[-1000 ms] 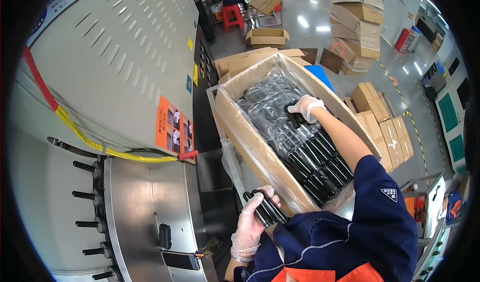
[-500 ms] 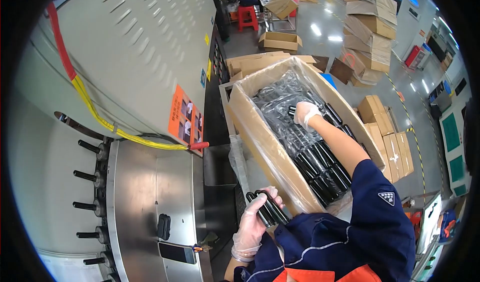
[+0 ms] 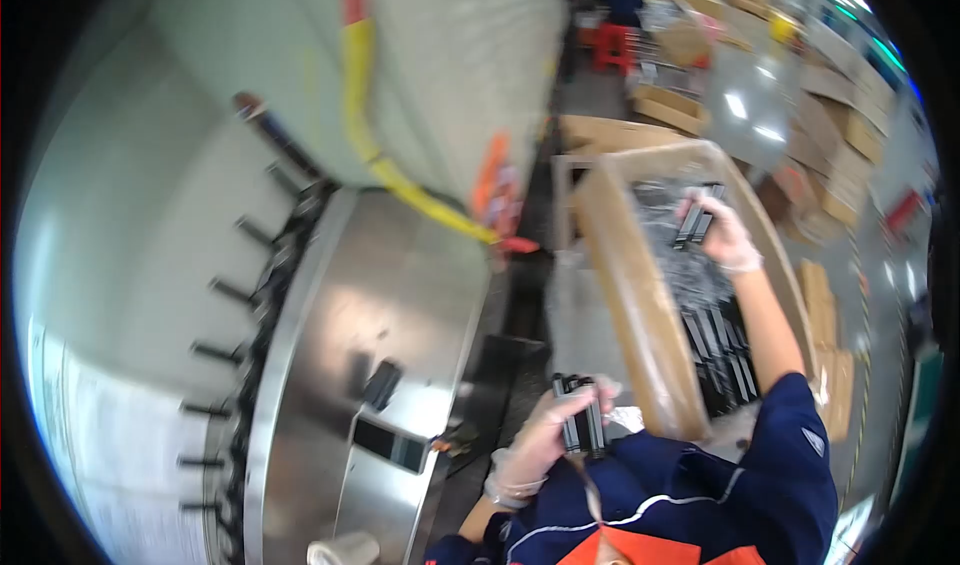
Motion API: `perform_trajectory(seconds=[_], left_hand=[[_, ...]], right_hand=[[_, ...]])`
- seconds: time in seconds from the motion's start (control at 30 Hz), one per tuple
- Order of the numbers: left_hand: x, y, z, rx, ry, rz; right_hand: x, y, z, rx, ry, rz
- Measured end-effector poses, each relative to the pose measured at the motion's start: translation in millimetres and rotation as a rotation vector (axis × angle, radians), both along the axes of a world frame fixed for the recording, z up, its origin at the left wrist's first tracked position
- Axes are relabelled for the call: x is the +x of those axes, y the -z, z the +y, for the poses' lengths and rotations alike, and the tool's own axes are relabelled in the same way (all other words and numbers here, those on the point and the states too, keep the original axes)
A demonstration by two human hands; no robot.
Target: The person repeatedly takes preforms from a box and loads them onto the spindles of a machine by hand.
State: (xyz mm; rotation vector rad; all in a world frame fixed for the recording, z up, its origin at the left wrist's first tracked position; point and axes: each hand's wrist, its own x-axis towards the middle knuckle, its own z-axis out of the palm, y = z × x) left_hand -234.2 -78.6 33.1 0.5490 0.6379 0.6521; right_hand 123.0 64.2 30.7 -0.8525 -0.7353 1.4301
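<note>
Black tubes (image 3: 688, 225) held above open carton (image 3: 632, 305); second bunch (image 3: 595, 427) just beside navy shirt (image 3: 640, 485). Look stiff, probably light, glossy skin likely slippery; best gripped round mid-length, several together. Gloved right hand (image 3: 724, 233) closed around first bunch, gloved left hand (image 3: 548, 429) clamped on second; tube count blurred. More tubes (image 3: 720, 350) lie in carton, near crumpled clear film (image 3: 655, 215).

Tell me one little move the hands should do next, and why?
Perhaps the right hand should carry its black tubes clear of the box, toward the left hand. It seems to have a grip on them above the box, and the left hand, outside the box, holds more tubes.
</note>
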Motion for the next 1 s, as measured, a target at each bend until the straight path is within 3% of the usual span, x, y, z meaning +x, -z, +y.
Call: perform_trajectory(seconds=[0.1,0.27,0.37,0.4,0.47,0.5,0.57,0.63,0.7,0.77,0.83,0.9,0.97,1.0], left_hand=[[-33,-7,-14,0.115,-0.107,0.087],[-101,-42,-45,0.404,-0.253,0.303],[-155,-40,-81,0.568,-0.322,0.491],[-173,-58,-96,0.766,-0.348,0.702],[-209,-89,-133,0.796,-0.378,0.805],[-225,-110,-152,0.775,-0.402,0.86],[-254,-130,-195,0.704,-0.709,1.112],[-292,-135,-221,0.793,-1.214,1.104],[-332,-155,-241,0.661,-1.664,1.159],[-401,-152,-241,1.062,-1.797,1.139],[-464,-135,-245,0.944,-1.915,1.38],[-514,-110,-245,0.986,-1.811,1.47],[-534,-96,-232,0.993,-1.827,1.488],[-542,-90,-231,0.851,-1.828,1.606]], right_hand=[[-65,-21,18,0.054,-0.068,0.249],[-213,-21,25,0.025,-0.379,0.37],[-289,41,34,-0.013,-0.681,0.325],[-313,64,34,-0.136,-0.652,0.393],[-354,105,27,-0.37,-0.559,0.464],[-369,128,29,-0.246,-0.612,0.427],[-388,145,25,-0.379,-0.524,0.498],[-393,163,31,-0.415,-0.442,0.564],[-391,172,40,-0.453,-0.438,0.724],[-392,180,42,-0.443,-0.389,0.706],[-395,177,37,-0.473,-0.349,0.698],[-398,170,34,-0.409,-0.48,0.542],[-401,171,34,-0.386,-0.429,0.499],[-398,174,37,-0.34,-0.474,0.441]])
